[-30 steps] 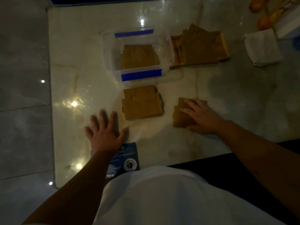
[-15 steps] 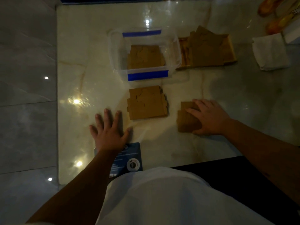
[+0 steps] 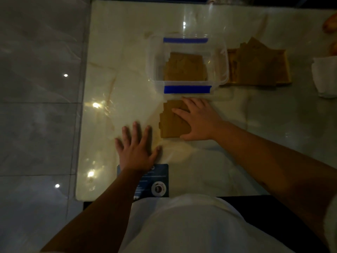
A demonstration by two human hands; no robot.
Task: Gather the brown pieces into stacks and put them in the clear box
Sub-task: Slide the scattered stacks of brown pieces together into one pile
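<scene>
A stack of brown pieces [image 3: 169, 123] lies on the marble table just in front of the clear box [image 3: 155, 70], which has blue tape on its near and far rims. Another brown stack [image 3: 186, 66] sits inside the box. My right hand [image 3: 198, 121] lies on the right half of the front stack, fingers on top and thumb at its near edge, pressing pieces onto it. My left hand [image 3: 136, 150] rests flat on the table to the left of that stack, fingers spread, holding nothing. More loose brown pieces [image 3: 255, 64] fill a wooden tray to the right of the box.
The wooden tray [image 3: 287, 70] touches the box's right side. A folded white cloth [image 3: 324, 77] lies at the far right. A blue card [image 3: 160, 178] sits at the near table edge under my left wrist. The table's left edge [image 3: 82, 125] drops to a tiled floor.
My right hand has moved left from the table's middle, bringing the small brown stack onto the larger stack in front of the box. My left hand has stayed flat in place.
</scene>
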